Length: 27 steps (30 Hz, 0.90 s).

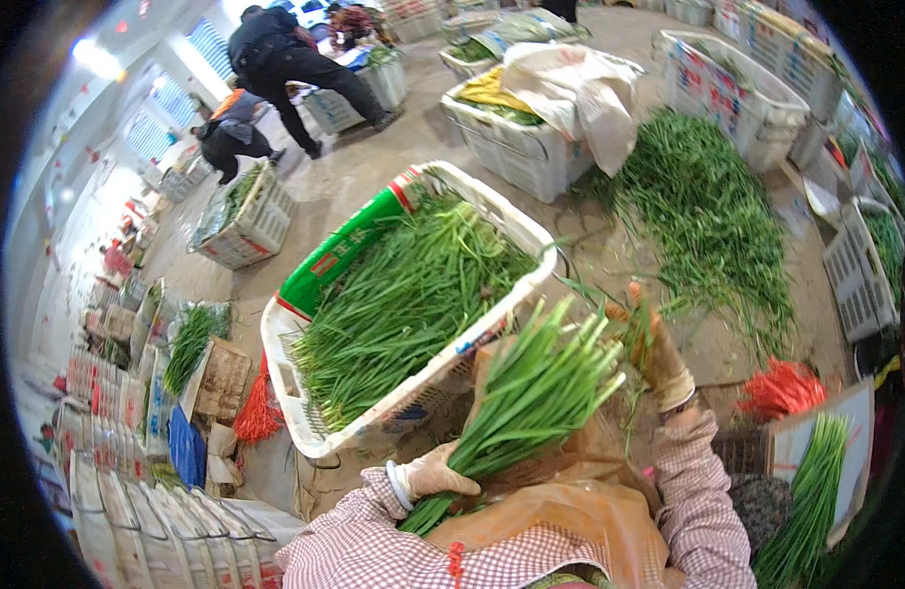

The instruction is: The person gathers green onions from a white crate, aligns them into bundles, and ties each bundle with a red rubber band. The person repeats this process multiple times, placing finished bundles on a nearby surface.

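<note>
My left hand (439,471), in a pale glove, is closed around the lower part of a bunch of long green leafy stalks (537,390), probably garlic chives. The bunch slants up to the right, its pale cut ends near my right hand (655,353). That gloved hand is raised, with loose green scraps at its fingers; whether it grips them I cannot tell. In front stands a white plastic crate (423,401) with a green and red lining, full of the same greens (416,294). An orange-brown plastic apron (563,508) covers my lap.
A heap of loose greens (703,221) lies on the floor at the right. Red ties (784,390) and a bunch on a board (813,478) are at my right. A covered crate (519,154) stands ahead; a red tassel (259,408) hangs at left. Several people bend over crates farther off.
</note>
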### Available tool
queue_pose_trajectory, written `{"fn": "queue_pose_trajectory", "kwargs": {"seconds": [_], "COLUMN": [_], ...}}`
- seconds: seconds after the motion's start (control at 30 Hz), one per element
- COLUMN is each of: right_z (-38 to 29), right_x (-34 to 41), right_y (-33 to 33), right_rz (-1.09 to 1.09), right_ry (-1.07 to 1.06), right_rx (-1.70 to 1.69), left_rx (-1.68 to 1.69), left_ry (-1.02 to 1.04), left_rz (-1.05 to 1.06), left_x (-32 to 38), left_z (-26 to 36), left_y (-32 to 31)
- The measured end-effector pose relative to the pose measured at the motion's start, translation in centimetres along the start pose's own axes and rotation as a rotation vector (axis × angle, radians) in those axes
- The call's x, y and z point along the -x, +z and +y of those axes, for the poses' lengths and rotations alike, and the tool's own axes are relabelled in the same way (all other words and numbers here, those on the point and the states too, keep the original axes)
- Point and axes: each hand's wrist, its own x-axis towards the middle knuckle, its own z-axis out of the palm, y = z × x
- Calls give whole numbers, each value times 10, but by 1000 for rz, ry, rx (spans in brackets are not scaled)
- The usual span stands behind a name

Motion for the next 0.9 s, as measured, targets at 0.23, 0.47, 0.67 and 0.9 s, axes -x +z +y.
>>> {"fn": "queue_pose_trajectory", "kwargs": {"seconds": [0.23, 0.47, 0.67, 0.9], "right_z": [21, 12, -4, -75], "right_x": [-17, -9, 11, 24], "right_y": [35, 37, 24, -39], "right_rz": [87, 341, 554, 872], "right_ry": [57, -67, -231, -433], "right_rx": [163, 257, 281, 103], "left_rx": [-124, -54, -268, -247], "left_ry": [178, -93, 61, 71], "left_rz": [3, -41, 14, 0], "left_x": [-4, -11, -19, -20], "left_z": [-6, -7, -6, -19], "left_y": [-2, -9, -5, -13]}}
